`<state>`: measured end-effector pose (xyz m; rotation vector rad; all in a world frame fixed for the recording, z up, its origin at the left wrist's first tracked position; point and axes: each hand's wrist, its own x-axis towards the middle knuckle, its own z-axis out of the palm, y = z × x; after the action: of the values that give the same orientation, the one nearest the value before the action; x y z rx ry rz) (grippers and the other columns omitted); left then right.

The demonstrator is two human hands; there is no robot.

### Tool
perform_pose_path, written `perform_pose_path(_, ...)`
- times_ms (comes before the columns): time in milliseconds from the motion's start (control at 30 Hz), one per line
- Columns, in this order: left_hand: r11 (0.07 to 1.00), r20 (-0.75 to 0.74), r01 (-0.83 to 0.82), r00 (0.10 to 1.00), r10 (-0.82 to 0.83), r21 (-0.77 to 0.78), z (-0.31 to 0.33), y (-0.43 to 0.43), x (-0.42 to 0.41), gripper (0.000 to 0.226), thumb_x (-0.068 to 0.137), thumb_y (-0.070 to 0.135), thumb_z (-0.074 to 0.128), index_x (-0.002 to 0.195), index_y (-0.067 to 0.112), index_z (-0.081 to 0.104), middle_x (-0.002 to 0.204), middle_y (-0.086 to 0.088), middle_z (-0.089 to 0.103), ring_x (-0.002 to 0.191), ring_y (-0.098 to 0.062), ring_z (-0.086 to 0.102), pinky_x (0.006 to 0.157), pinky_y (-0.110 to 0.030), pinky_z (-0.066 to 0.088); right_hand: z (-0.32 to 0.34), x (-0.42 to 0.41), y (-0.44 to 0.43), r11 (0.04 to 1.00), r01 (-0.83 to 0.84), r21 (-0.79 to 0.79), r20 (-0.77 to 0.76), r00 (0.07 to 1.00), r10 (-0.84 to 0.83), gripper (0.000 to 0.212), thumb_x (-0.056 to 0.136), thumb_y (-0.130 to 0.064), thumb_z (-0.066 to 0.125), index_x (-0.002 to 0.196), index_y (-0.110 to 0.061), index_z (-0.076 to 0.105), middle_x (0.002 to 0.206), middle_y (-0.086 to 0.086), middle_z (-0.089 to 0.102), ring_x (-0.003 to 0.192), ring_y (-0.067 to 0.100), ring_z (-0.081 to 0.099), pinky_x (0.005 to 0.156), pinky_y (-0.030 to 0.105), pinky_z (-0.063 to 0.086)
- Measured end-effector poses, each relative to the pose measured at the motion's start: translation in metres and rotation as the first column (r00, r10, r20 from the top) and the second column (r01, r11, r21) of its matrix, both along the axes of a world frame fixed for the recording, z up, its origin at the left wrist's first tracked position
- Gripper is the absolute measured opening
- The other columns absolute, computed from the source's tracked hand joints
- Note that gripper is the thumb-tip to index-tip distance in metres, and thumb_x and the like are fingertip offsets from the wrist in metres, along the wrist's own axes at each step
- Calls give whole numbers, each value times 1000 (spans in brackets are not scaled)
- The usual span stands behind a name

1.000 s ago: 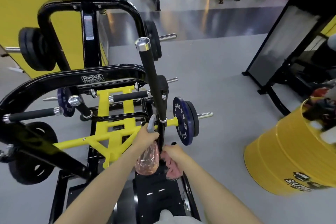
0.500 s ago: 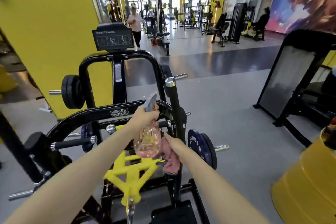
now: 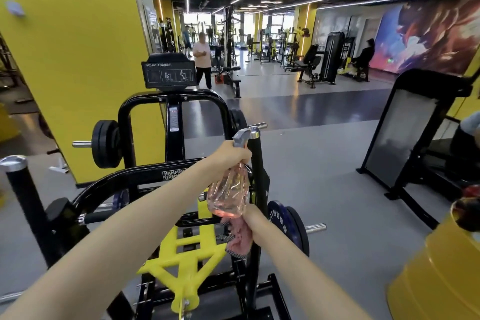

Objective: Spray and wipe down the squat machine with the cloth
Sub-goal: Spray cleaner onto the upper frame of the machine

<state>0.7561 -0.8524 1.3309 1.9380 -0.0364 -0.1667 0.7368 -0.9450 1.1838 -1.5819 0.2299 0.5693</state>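
Pink cloth (image 3: pixel 240 240) gripped in right hand (image 3: pixel 255 221) low on squat machine's post (image 3: pixel 257 161); left hand (image 3: pixel 228 154) clutches spray bottle (image 3: pixel 228 192) beside its cap. Spraying step, trigger squeeze likely next.

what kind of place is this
A commercial gym, most likely: a plate-loaded squat machine with a "squat trainer" placard, black weight plates on its peg, and rows of other exercise machines down the hall.
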Motion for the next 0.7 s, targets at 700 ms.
perform_pose_path(700,925,45,-379,924,379,-23,-102,9,76,15,87,-1,50,82,11,42,65,-4,36,56,-15,33,52,-26,30,-37,48,-84,970,112,-214,111,990,-90,25,91,-28,54,74,-11,50,69,14,55,61,25,52,64,38,44)
